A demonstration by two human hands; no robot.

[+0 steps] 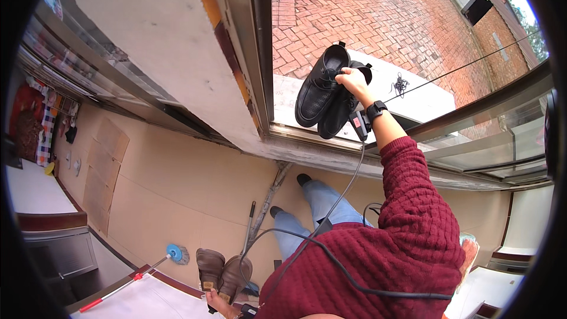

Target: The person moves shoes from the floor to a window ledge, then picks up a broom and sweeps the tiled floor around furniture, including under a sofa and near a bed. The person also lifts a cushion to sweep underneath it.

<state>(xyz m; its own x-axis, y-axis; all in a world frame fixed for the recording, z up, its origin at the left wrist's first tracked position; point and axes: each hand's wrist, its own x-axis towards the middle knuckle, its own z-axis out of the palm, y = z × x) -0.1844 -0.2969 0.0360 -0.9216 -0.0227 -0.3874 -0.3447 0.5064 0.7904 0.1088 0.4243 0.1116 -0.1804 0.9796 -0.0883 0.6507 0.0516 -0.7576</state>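
While the right hand (354,82) is closed on the black shoes (314,97) at the window (264,53), the left hand (220,303), low in view, grips the brown shoes (231,279) at the heel end. Beside the black shoes, a white slab (428,95) bears a tangled cord (400,85); brick paving (354,12) lies beyond.

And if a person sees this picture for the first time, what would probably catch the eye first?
Probably the black shoes, held by the right hand at the open window, with red brick paving outside behind them. Next might come the dark red sweater at the lower right, then the brown shoes in the left hand near the bottom edge.
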